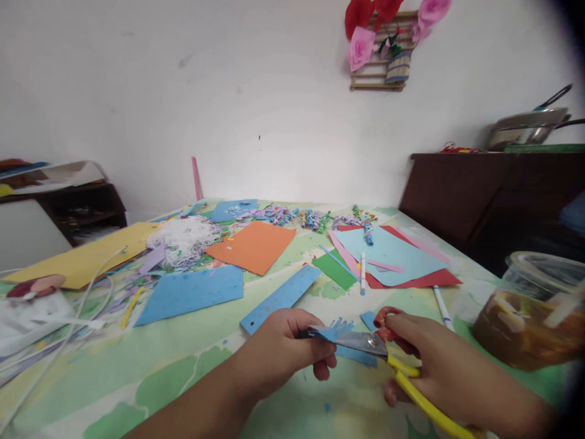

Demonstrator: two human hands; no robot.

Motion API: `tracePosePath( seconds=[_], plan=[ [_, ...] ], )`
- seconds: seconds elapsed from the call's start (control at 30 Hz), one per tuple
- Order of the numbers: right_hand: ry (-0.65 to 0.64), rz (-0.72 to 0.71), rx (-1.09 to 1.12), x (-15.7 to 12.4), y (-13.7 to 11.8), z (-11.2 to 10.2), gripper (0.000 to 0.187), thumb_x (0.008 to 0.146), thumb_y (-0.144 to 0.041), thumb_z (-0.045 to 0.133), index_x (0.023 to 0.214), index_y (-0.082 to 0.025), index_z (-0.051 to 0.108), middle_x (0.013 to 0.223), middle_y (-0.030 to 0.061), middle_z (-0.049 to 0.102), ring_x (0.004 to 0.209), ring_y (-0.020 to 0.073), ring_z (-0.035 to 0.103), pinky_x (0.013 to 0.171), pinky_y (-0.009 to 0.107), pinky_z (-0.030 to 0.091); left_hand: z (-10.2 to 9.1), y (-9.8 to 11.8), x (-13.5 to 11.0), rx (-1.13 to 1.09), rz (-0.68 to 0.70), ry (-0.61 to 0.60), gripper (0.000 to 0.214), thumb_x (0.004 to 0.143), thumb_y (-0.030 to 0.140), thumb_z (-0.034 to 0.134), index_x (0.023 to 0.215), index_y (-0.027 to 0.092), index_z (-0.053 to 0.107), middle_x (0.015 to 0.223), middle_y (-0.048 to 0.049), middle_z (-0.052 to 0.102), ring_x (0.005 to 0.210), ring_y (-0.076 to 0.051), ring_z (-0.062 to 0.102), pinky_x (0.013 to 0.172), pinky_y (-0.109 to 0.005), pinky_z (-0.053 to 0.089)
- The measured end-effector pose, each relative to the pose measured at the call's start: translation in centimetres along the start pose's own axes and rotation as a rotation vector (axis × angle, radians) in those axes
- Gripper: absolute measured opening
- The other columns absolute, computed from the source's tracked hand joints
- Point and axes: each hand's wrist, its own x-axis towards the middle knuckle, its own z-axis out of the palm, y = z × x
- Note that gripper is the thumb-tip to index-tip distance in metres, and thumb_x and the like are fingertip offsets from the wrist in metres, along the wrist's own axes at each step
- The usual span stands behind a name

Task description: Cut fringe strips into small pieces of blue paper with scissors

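A fringed blue paper strip (337, 331) sits between the left hand (292, 344) and the right hand (423, 350), against red-and-yellow-handled metal scissors (372, 343). Behind, on the green-patterned tablecloth (183, 387), lies a long blue paper piece (280, 300); farther back, an orange paper sheet (256, 247), white shredded strands (185, 241) on its left, a light-blue paper sheet (393, 253) atop a red paper sheet (414, 283) rightward. Rightmost stands a clear round plastic tub (532, 314)
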Motion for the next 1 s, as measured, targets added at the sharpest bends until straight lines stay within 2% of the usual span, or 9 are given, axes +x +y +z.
tracePosePath(
  seconds=[0.27,0.37,0.47,0.53,0.7,0.9,1.0],
  plan=[
    [0.008,-0.046,-0.025,-0.1,0.4,0.0,0.039,0.052,-0.034,0.072,0.084,-0.025,0.052,0.087,-0.0017,0.057,0.075,0.0202,0.053,0.061,0.028,0.04,-0.4,-0.2,0.1,-0.156,-0.088,-0.136,0.012,0.061,0.019,0.065,0.054,0.011,0.06,0.049,-0.0005,0.059,0.04,-0.007,0.052,0.043,-0.017,0.038],
    [-0.005,-0.026,-0.011,-0.1,0.6,0.0,0.04,0.055,-0.03,0.07,0.089,-0.025,0.051,0.095,-0.0001,0.057,0.081,0.0217,0.053,0.065,0.029,0.041,-0.7,-0.3,0.2,-0.204,-0.082,-0.176,0.016,0.061,0.025,0.067,0.056,0.011,0.06,0.051,-0.0015,0.06,0.04,-0.008,0.053,0.042,-0.018,0.039],
    [-0.002,0.012,0.027,-0.1,1.0,0.1,0.05,0.058,-0.03,0.067,0.104,-0.028,0.046,0.111,0.0017,0.052,0.092,0.0237,0.051,0.074,0.032,0.041,-0.8,-0.2,0.2,-0.203,-0.041,-0.119,0.017,0.06,0.025,0.068,0.056,0.011,0.059,0.052,-0.0013,0.06,0.041,-0.008,0.053,0.044,-0.018,0.039],
    [-0.006,0.033,0.048,-0.1,1.3,0.1,0.054,0.06,-0.033,0.065,0.109,-0.028,0.043,0.115,0.0032,0.05,0.095,0.0252,0.05,0.077,0.035,0.041,-0.7,0.1,0.2,-0.17,-0.009,-0.028,0.017,0.061,0.024,0.067,0.056,0.011,0.058,0.053,-0.0005,0.06,0.042,-0.007,0.052,0.046,-0.019,0.038],
    [-0.043,0.07,0.078,-0.4,1.5,0.1,0.054,0.062,-0.033,0.064,0.111,-0.027,0.044,0.12,0.0062,0.049,0.101,0.0297,0.048,0.081,0.039,0.039,-0.3,0.6,0.2,-0.049,0.055,0.183,0.016,0.066,0.025,0.062,0.058,0.013,0.057,0.055,0.0016,0.059,0.046,-0.007,0.051,0.051,-0.02,0.037],
    [-0.07,0.092,0.111,-0.3,0.8,0.0,0.052,0.062,-0.03,0.062,0.111,-0.027,0.045,0.121,0.0067,0.049,0.106,0.0321,0.044,0.075,0.036,0.042,0.0,0.6,0.3,0.077,-0.001,0.227,0.018,0.067,0.027,0.059,0.057,0.013,0.055,0.052,0.0019,0.058,0.044,-0.007,0.049,0.052,-0.021,0.035],
    [-0.086,0.082,0.131,-0.2,0.4,0.0,0.048,0.062,-0.028,0.061,0.108,-0.027,0.047,0.117,0.0049,0.052,0.102,0.0305,0.047,0.073,0.034,0.042,0.2,0.5,0.3,0.096,-0.012,0.228,0.016,0.067,0.027,0.058,0.059,0.013,0.055,0.055,0.0022,0.059,0.045,-0.007,0.05,0.053,-0.021,0.036]
  ],
)
